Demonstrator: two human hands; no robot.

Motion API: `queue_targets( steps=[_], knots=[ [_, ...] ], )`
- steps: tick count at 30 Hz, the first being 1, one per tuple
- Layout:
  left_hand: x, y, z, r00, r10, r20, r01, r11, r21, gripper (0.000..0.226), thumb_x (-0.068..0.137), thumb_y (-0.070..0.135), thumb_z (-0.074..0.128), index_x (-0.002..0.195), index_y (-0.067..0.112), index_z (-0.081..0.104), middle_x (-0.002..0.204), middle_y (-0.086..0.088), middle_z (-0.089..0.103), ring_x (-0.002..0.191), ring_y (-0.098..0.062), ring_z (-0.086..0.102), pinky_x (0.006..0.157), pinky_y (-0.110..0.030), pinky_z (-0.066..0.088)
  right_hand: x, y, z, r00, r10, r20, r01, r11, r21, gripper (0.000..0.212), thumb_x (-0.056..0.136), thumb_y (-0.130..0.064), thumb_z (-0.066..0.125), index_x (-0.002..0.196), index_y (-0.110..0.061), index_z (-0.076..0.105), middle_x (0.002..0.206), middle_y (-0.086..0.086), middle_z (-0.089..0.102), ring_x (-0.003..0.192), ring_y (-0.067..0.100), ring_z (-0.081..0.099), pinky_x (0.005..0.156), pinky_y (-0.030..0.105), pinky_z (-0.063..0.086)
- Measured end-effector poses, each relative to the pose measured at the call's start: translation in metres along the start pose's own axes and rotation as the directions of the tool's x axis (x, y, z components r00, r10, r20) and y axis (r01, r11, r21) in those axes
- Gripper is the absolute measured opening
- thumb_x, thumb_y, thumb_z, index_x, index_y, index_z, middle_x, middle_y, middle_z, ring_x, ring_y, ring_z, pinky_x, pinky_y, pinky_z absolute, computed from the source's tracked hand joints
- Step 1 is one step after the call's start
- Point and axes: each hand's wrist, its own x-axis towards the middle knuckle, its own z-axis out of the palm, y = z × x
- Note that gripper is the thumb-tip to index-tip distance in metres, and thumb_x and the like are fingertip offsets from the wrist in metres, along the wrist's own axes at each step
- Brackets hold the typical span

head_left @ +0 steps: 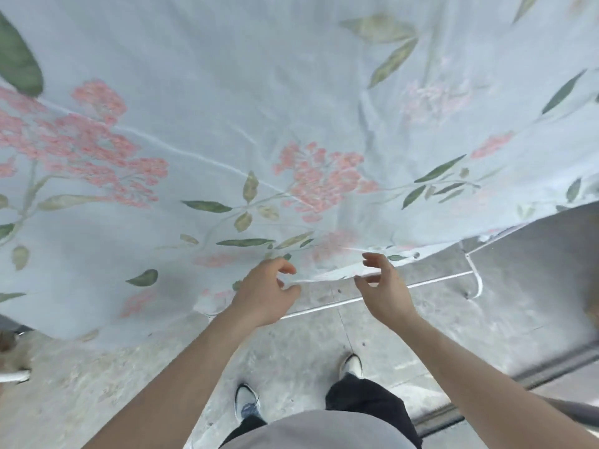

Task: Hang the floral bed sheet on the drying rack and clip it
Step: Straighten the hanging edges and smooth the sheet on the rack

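The floral bed sheet (291,124) already drapes over the drying rack (473,273), and both the left hand (265,293) and right hand (385,290) hover loosely curled at its near hem, gripping nothing — unclipped, it could slide off.

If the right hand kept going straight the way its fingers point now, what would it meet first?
Most likely the lower edge of the floral bed sheet, which hangs just ahead of the right hand. Its curled fingers seem not to hold the hem, though depth is hard to judge.
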Motion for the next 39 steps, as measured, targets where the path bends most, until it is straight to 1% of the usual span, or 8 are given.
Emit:
queue_targets(
  steps=[3, 8, 14, 19, 23, 30, 33, 39],
  knots=[
    [0.026, 0.05, 0.029, 0.998, 0.035, 0.043, -0.036, 0.999, 0.023, 0.033, 0.092, 0.04, 0.067, 0.124, 0.036, 0.059, 0.121, 0.021, 0.055, 0.103, -0.007, 0.061, 0.073, -0.024, 0.047, 0.023, 0.026, -0.045, 0.999, 0.018, -0.033, -0.018, 1.0, 0.012, 0.045, 0.094, -0.024, 0.07, 0.134, -0.032, 0.053, 0.127, -0.014, 0.06, 0.092, -0.004, 0.063, 0.077, 0.026, 0.043],
    [0.057, 0.12, 0.079, 0.994, 0.077, 0.077, -0.078, 0.997, 0.017, 0.036, 0.09, 0.039, 0.069, 0.124, 0.034, 0.058, 0.132, 0.014, 0.055, 0.105, -0.008, 0.062, 0.091, -0.033, 0.051, 0.054, 0.068, -0.11, 0.996, 0.039, -0.081, -0.035, 0.998, 0.054, 0.045, 0.094, -0.023, 0.068, 0.135, -0.031, 0.051, 0.127, -0.011, 0.061, 0.091, 0.0, 0.065, 0.082, 0.03, 0.048],
    [0.081, 0.19, 0.114, 0.979, 0.146, 0.141, -0.152, 0.988, 0.033, 0.049, 0.091, 0.038, 0.068, 0.137, 0.036, 0.051, 0.137, 0.018, 0.05, 0.109, -0.005, 0.059, 0.096, -0.032, 0.051, 0.073, 0.098, -0.176, 0.982, 0.129, -0.14, -0.106, 0.982, 0.159, 0.047, 0.096, -0.028, 0.067, 0.139, -0.033, 0.049, 0.129, -0.013, 0.06, 0.098, -0.001, 0.065, 0.084, 0.045, 0.059],
    [0.106, 0.226, 0.126, 0.959, 0.186, 0.215, -0.195, 0.981, 0.022, 0.058, 0.091, 0.04, 0.069, 0.143, 0.037, 0.044, 0.14, 0.017, 0.048, 0.109, -0.007, 0.059, 0.094, -0.029, 0.05, 0.082, 0.112, -0.21, 0.952, 0.215, -0.22, -0.165, 0.96, 0.225, 0.052, 0.097, -0.032, 0.066, 0.145, -0.034, 0.046, 0.13, -0.014, 0.058, 0.095, -0.005, 0.062, 0.065, 0.026, 0.053],
    [0.123, 0.26, 0.142, 0.926, 0.221, 0.307, -0.234, 0.972, 0.004, 0.064, 0.094, 0.041, 0.067, 0.149, 0.036, 0.036, 0.142, 0.017, 0.045, 0.113, -0.008, 0.059, 0.088, -0.029, 0.05, 0.093, 0.124, -0.242, 0.898, 0.335, -0.284, -0.224, 0.905, 0.361, 0.056, 0.092, -0.042, 0.067, 0.144, -0.042, 0.046, 0.132, -0.018, 0.059, 0.092, 0.005, 0.07, 0.085, 0.043, 0.061],
    [0.139, 0.31, 0.172, 0.909, 0.253, 0.331, -0.256, 0.966, -0.037, 0.069, 0.089, 0.039, 0.07, 0.149, 0.038, 0.035, 0.143, 0.015, 0.046, 0.111, -0.009, 0.062, 0.1, -0.043, 0.053, 0.128, 0.154, -0.315, 0.833, 0.44, -0.337, -0.191, 0.799, 0.571, 0.062, 0.1, -0.034, 0.064, 0.155, -0.022, 0.037, 0.139, 0.001, 0.057, 0.104, 0.018, 0.067, 0.091, 0.043, 0.061],
    [0.151, 0.332, 0.19, 0.917, 0.241, 0.318, -0.237, 0.97, -0.053, 0.069, 0.091, 0.035, 0.07, 0.15, 0.036, 0.035, 0.14, 0.015, 0.046, 0.111, -0.01, 0.061, 0.09, -0.04, 0.056, 0.156, 0.175, -0.353, 0.804, 0.471, -0.362, -0.187, 0.779, 0.599, 0.061, 0.101, -0.035, 0.061, 0.155, -0.02, 0.037, 0.139, -0.001, 0.057, 0.117, 0.02, 0.064, 0.094, 0.044, 0.06],
    [0.175, 0.384, 0.249, 0.949, 0.222, 0.224, -0.213, 0.975, -0.067, 0.064, 0.089, 0.034, 0.072, 0.146, 0.033, 0.042, 0.14, 0.014, 0.049, 0.108, -0.01, 0.064, 0.098, -0.039, 0.054, 0.22, 0.222, -0.434, 0.772, 0.503, -0.389, -0.198, 0.771, 0.605, 0.067, 0.097, -0.049, 0.061, 0.155, -0.021, 0.041, 0.14, -0.003, 0.058, 0.127, 0.023, 0.06, 0.107, 0.046, 0.052]
  ],
)
